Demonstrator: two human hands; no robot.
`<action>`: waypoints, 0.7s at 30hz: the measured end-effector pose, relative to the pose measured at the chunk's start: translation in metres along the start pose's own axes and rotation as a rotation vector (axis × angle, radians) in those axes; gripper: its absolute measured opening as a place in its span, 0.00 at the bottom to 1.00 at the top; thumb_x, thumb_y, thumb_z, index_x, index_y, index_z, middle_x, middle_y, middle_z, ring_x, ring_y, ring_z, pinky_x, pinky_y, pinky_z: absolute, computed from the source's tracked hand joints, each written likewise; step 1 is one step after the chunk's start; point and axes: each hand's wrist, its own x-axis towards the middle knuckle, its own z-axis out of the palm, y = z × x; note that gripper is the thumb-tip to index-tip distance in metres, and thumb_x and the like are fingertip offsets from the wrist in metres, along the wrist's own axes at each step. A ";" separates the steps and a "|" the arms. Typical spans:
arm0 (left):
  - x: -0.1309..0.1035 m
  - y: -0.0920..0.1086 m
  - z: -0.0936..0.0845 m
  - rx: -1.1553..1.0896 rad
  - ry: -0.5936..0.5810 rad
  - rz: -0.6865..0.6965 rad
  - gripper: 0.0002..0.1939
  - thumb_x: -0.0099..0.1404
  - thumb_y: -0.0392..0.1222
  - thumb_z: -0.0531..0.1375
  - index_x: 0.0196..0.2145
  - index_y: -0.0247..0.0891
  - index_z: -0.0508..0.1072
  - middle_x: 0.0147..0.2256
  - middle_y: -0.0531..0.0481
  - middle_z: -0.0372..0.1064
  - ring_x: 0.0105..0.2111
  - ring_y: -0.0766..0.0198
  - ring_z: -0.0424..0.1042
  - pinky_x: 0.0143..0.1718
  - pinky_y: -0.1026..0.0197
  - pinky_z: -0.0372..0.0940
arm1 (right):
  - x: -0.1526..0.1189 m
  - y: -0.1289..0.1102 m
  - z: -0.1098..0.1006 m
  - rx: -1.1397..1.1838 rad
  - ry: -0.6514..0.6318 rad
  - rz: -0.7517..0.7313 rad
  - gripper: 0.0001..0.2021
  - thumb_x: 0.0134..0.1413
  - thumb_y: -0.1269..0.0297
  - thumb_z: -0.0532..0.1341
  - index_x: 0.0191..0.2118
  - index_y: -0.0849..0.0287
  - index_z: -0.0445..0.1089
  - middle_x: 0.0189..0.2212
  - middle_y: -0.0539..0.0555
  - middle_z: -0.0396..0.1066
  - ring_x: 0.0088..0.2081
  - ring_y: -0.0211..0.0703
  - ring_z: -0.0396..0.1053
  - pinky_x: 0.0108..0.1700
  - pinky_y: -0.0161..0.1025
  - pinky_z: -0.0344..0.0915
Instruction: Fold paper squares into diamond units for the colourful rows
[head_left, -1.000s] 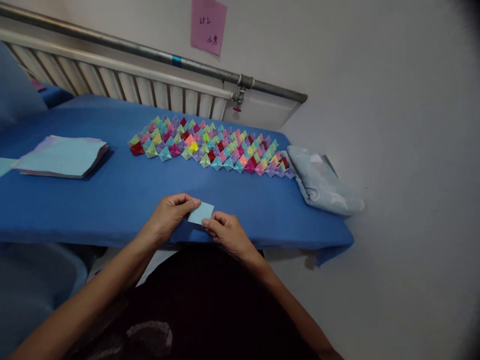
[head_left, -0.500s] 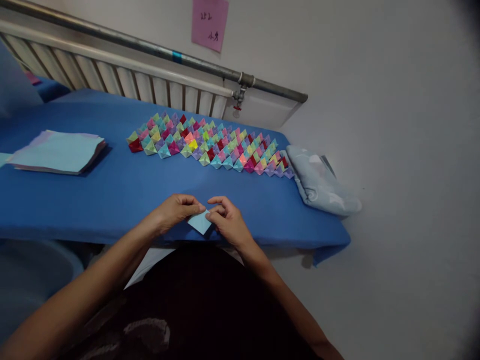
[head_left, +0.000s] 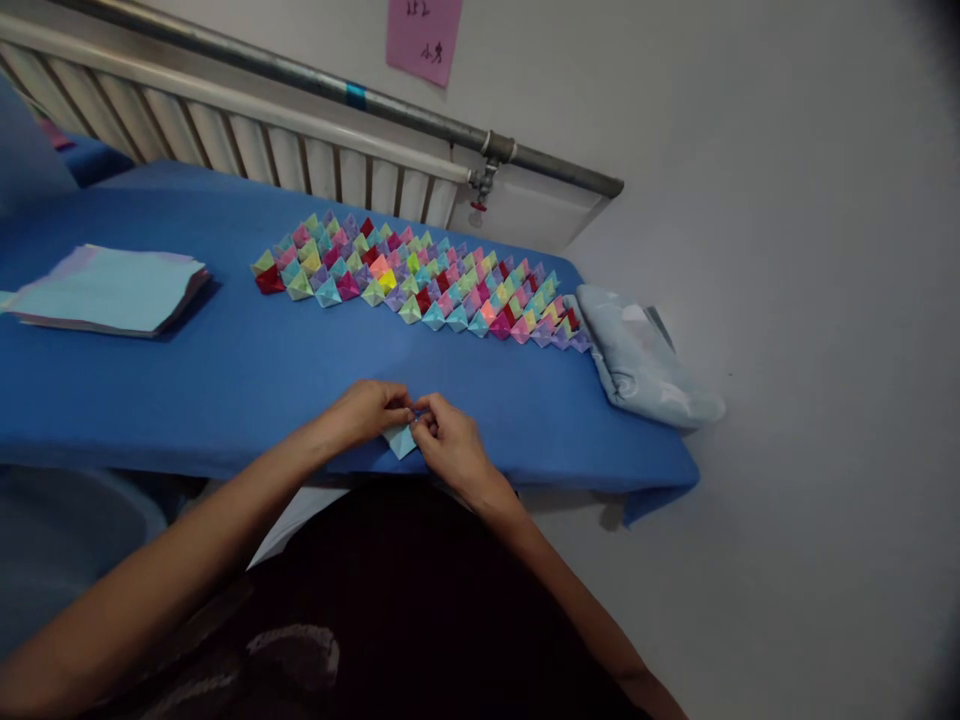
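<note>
Between my hands, close to the table's front edge, is a small light-blue folded paper (head_left: 400,442), its lower corner pointing toward me. My left hand (head_left: 375,408) pinches its upper left part between thumb and fingers. From the other side my right hand (head_left: 450,438) grips the paper's right part with thumb and forefinger, and the fingertips of both hands nearly meet. The upper part of the paper is hidden behind the fingers. Beyond my hands, rows of colourful folded paper pieces (head_left: 420,285) lie on the blue-covered table (head_left: 300,360).
A stack of coloured paper sheets (head_left: 105,290) lies at the left. On the right end rests a folded grey-blue cloth (head_left: 645,360). Behind the table are a white radiator (head_left: 300,165) and a metal pipe (head_left: 420,118). A blue tub (head_left: 67,550) stands below, front left.
My right fingers have closed in toward my left hand, and more of the paper is now covered. The view has tilted slightly downward.
</note>
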 end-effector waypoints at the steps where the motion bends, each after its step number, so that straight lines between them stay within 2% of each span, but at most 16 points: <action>1: 0.000 -0.001 0.000 0.025 0.007 0.017 0.05 0.54 0.43 0.61 0.27 0.43 0.76 0.21 0.57 0.67 0.23 0.65 0.62 0.26 0.64 0.50 | 0.001 0.000 0.000 -0.037 0.000 -0.016 0.08 0.56 0.69 0.56 0.40 0.56 0.69 0.25 0.47 0.67 0.28 0.39 0.64 0.33 0.36 0.56; 7: -0.003 -0.013 0.005 0.169 0.084 0.127 0.06 0.58 0.41 0.62 0.34 0.42 0.76 0.32 0.51 0.69 0.32 0.61 0.67 0.34 0.62 0.55 | 0.000 -0.001 0.000 -0.238 0.019 -0.110 0.04 0.58 0.69 0.58 0.37 0.57 0.70 0.34 0.53 0.71 0.36 0.42 0.66 0.38 0.38 0.57; 11: -0.008 -0.021 0.011 0.350 0.179 0.277 0.08 0.63 0.42 0.59 0.39 0.40 0.74 0.37 0.47 0.69 0.39 0.57 0.68 0.41 0.58 0.60 | -0.006 0.002 0.001 -0.270 0.008 -0.173 0.06 0.60 0.69 0.58 0.35 0.57 0.72 0.34 0.53 0.71 0.38 0.41 0.67 0.42 0.39 0.58; 16: -0.014 -0.028 0.016 0.600 0.228 0.431 0.07 0.68 0.39 0.55 0.38 0.39 0.73 0.36 0.47 0.70 0.38 0.58 0.68 0.42 0.56 0.60 | -0.012 0.004 0.000 -0.332 -0.044 -0.240 0.07 0.62 0.68 0.58 0.40 0.56 0.74 0.39 0.53 0.74 0.41 0.43 0.67 0.44 0.41 0.57; 21: -0.029 -0.037 0.012 0.722 0.296 0.691 0.12 0.72 0.38 0.50 0.40 0.39 0.74 0.35 0.48 0.73 0.34 0.60 0.68 0.38 0.56 0.58 | -0.012 0.003 -0.002 -0.406 -0.075 -0.258 0.08 0.64 0.66 0.58 0.44 0.56 0.74 0.41 0.54 0.74 0.42 0.44 0.67 0.45 0.41 0.57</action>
